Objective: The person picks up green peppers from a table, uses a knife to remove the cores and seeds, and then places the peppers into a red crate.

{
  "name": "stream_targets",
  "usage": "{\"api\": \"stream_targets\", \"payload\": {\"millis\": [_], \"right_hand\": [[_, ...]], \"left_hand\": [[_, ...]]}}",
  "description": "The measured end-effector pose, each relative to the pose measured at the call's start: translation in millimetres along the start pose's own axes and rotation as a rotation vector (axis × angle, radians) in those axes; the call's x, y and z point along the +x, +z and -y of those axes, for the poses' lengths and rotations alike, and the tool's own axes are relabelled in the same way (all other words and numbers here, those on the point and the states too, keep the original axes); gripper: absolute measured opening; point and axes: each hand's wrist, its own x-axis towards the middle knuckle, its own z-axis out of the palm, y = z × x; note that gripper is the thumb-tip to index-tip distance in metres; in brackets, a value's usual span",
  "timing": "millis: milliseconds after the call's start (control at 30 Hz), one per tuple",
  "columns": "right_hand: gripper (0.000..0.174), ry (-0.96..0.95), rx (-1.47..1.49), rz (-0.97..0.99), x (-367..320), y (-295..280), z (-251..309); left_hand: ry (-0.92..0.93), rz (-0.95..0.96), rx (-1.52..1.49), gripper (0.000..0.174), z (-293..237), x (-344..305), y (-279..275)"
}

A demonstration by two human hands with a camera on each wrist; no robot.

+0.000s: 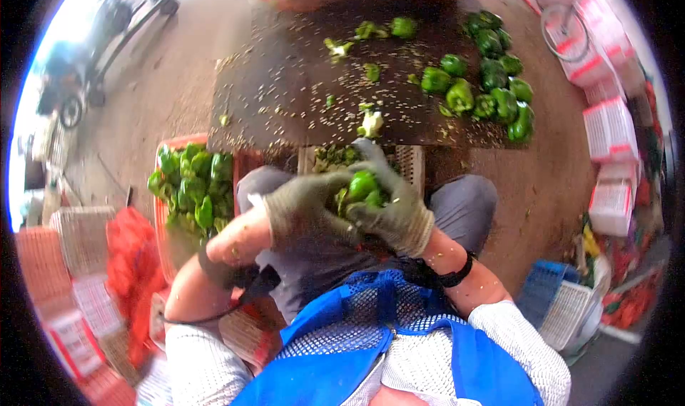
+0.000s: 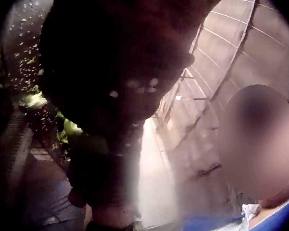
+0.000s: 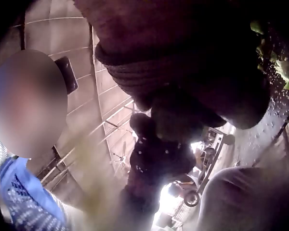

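Both gloved hands meet over the lap in the head view, with a green bell pepper (image 1: 362,185) between them. My right hand (image 1: 398,217) curls round it from the right, its fingers passing along the far side. From the left, my left hand (image 1: 303,207) closes against the same pepper, its fingertips partly hidden. Just beyond the fingers, a pale pepper core (image 1: 370,124) lies at the near edge of the dark board (image 1: 285,78). In the wrist views the gloves show mostly as dark shapes, with a bit of green pepper (image 2: 71,127) beside them in the left one.
Whole green peppers (image 1: 492,70) line the board's right side; seeds and scraps cover much of its surface. An orange crate (image 1: 163,224) of green peppers stands at the left. Below the board's near edge is a crate (image 1: 410,165) with green scraps. Stacked boxes (image 1: 610,131) stand right.
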Motion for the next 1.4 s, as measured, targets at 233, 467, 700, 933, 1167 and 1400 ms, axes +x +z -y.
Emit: {"api": "stream_targets", "payload": {"millis": [233, 467, 700, 933, 1167, 1400], "right_hand": [[0.091, 0.074, -0.084, 0.116, -1.4, -22.1, -8.6], [0.107, -0.14, 0.203, 0.001, 14.6, -81.9, 24.0], [0.084, -0.119, 0.278, -0.033, 28.6, -126.5, -13.2], [0.061, 0.262, 0.168, -0.047, 68.3, -154.7, -52.0], [0.037, 0.119, -0.017, -0.194, 93.6, -146.0, -81.4], [0.041, 0.217, -0.15, -0.194, 87.1, -146.8, -89.0]], "left_hand": [[-0.08, -0.046, 0.212, 0.063, -18.1, -1.4, 32.8], [0.269, 0.034, 0.118, 0.067, -34.0, 57.2, 27.0], [0.026, 0.103, 0.054, 0.073, -32.2, 119.3, -0.4], [0.167, 0.062, 0.071, 0.053, -32.4, 170.1, -10.6], [0.139, -0.322, 0.712, 0.034, 13.3, 192.7, -47.6], [0.128, -0.391, 0.022, 0.037, 28.1, 202.4, -38.1]]}}
